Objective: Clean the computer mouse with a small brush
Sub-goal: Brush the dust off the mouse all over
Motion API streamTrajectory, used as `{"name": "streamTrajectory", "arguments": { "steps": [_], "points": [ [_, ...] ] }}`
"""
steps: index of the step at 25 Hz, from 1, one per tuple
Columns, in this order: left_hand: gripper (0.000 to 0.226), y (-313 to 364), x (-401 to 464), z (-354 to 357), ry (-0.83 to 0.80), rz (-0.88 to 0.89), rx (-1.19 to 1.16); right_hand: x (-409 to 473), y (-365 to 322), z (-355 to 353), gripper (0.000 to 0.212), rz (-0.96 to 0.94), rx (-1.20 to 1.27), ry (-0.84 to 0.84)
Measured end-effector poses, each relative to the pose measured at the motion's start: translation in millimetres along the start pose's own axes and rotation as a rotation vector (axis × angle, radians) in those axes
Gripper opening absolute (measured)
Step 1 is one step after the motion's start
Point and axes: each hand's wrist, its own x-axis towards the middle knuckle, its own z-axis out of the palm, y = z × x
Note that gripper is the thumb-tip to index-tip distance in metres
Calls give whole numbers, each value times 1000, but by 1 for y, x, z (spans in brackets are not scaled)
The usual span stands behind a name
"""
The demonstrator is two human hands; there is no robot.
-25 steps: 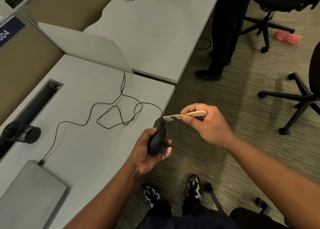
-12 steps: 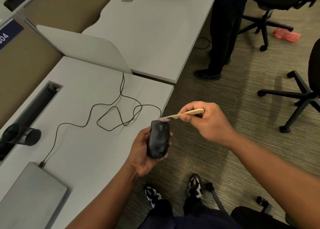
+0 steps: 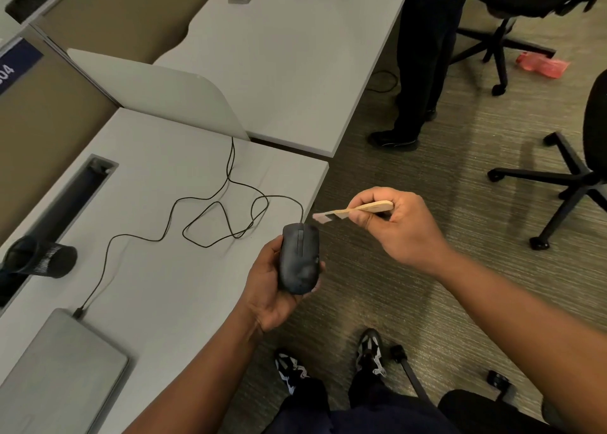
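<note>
Place: an open-plan office.
Evidence: grey counter (image 3: 170, 289) rows with dividers (image 3: 157, 95), cable trough (image 3: 65, 200), closed laptop (image 3: 62, 368), wheeled chairs (image 3: 565, 184), carpet floor (image 3: 410, 302).

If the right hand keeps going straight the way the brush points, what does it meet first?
The right hand points the brush left and slightly down. Its bristle tip sits just above the front of the mouse, near the cable. Probably it meets the mouse front first; depth is unclear, so it may pass just above.
</note>
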Motion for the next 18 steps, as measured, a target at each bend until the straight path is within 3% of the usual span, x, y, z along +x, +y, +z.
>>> {"name": "streamTrajectory", "arguments": {
  "steps": [4,10,15,18],
  "points": [
    [66,3,3,8,55,-3,-1,-8,-3,9,7,-79,-14,-48],
    [53,10,14,11,142,23,-92,-18,-5,4,6,-59,39,-240],
    [50,11,14,13,67,4,-140,8,-11,0,6,-88,-28,-40],
    [45,12,17,16,83,40,-108,6,-13,8,6,-69,-13,-104]
  ]
}}
